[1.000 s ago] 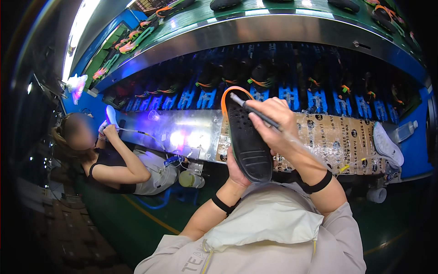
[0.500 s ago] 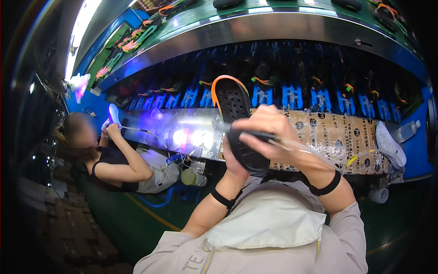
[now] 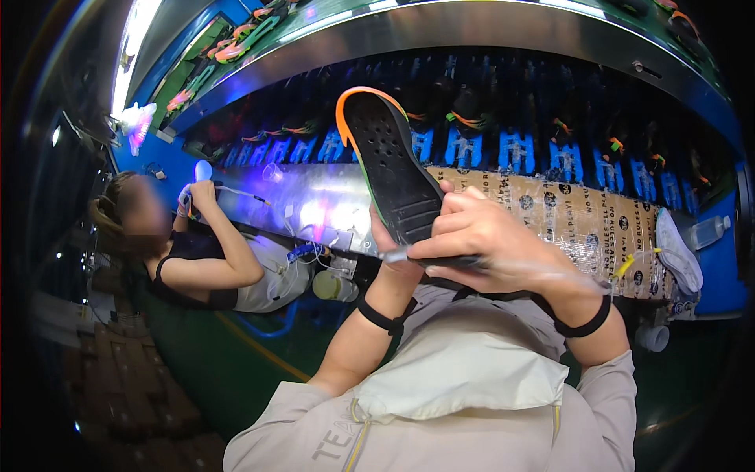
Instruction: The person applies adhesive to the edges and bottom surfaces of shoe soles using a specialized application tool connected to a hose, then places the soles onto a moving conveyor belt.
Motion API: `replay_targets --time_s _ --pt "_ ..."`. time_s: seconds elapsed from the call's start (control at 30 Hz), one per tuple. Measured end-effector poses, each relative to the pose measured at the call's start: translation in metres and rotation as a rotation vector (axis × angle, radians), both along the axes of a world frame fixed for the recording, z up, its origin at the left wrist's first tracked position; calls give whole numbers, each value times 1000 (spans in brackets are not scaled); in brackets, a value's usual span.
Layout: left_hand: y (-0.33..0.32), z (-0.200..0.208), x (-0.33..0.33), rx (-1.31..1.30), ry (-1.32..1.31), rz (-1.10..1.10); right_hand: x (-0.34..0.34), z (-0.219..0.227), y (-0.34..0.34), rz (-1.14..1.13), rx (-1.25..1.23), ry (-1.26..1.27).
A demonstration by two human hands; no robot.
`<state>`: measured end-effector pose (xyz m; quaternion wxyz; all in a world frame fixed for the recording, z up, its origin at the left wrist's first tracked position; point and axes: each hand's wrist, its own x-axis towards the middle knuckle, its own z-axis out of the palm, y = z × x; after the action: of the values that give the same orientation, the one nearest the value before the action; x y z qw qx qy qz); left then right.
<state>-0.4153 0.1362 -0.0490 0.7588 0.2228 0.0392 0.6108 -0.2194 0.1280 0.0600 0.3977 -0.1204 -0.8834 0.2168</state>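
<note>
Black sole angled away to the left, brush lying crosswise at its near end

So the sole [image 3: 393, 169] is held up in front of the body, over the near edge of the bench [image 3: 346, 200]. Its long axis runs from the lap outward and leans left: the end with the orange rim [image 3: 341, 118] and the holes is farthest off, the ribbed end is closest to the person.

Left hand [image 3: 381, 233] has the sole gripped from underneath, near its ribbed end. Right hand [image 3: 495, 240] comes in from the right with fingers closed round a brush [image 3: 399, 254]. That brush goes pretty much across the sole, tip pointing left. Can't tell if the bristles actually touch. Both hands are down at the near end, so the orange end is well clear of either one, up and left of the right hand.

A clear tube [image 3: 566, 277] trails right from the brush hand, past cardboard [image 3: 550, 208]. Further right: a white shoe-shaped piece [image 3: 678, 256] and a bottle [image 3: 708, 230]. A co-worker [image 3: 208, 275] sits off to the left.
</note>
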Motion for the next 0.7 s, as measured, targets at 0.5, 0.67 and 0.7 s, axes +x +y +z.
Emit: replay_targets --time_s 0.5,0.67,0.7 --pt "22 49 -14 68 -143 -252 13 16 -13 42 -21 -153" --pt "21 61 -22 70 -58 -242 19 29 -17 -216 -106 -132" --pt "26 65 -23 79 -42 -251 20 29 -16 -135 -93 -147"
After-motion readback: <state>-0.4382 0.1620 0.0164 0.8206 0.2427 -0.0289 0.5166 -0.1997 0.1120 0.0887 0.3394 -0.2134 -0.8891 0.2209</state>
